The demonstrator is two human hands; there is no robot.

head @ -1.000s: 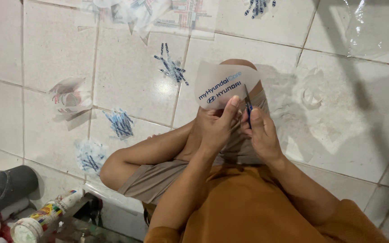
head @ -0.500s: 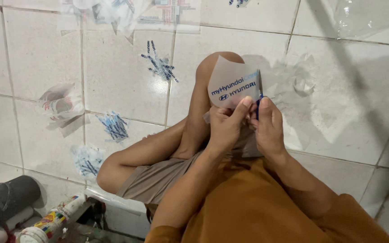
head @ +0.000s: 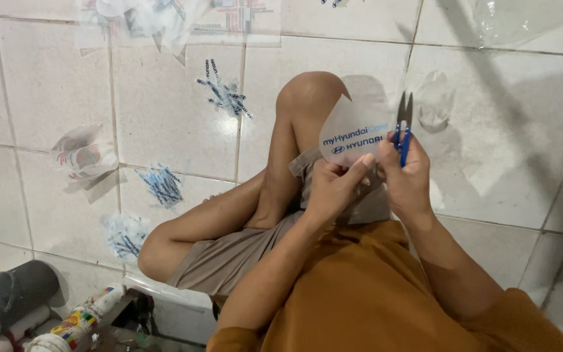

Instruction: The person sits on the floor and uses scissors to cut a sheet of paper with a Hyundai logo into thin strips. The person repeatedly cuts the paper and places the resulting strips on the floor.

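Translucent sticker sheet [head: 353, 133] with blue lettering sits above the raised knee, pinched at its lower edge by the left hand [head: 335, 186], thumb and fingers pressed together on it. Right hand [head: 406, 177] is closed around small blue-handled snips [head: 403, 124], blades parted and pointing up just beside the sheet's right edge. Against the frame half a second ago, the snips have come clear of the sheet and now show fully. White tiled floor [head: 503, 163] lies open to the right; cut sticker strips [head: 224, 94] lie in small piles to the left, a grey pipe [head: 8, 296] at the lower-left corner.
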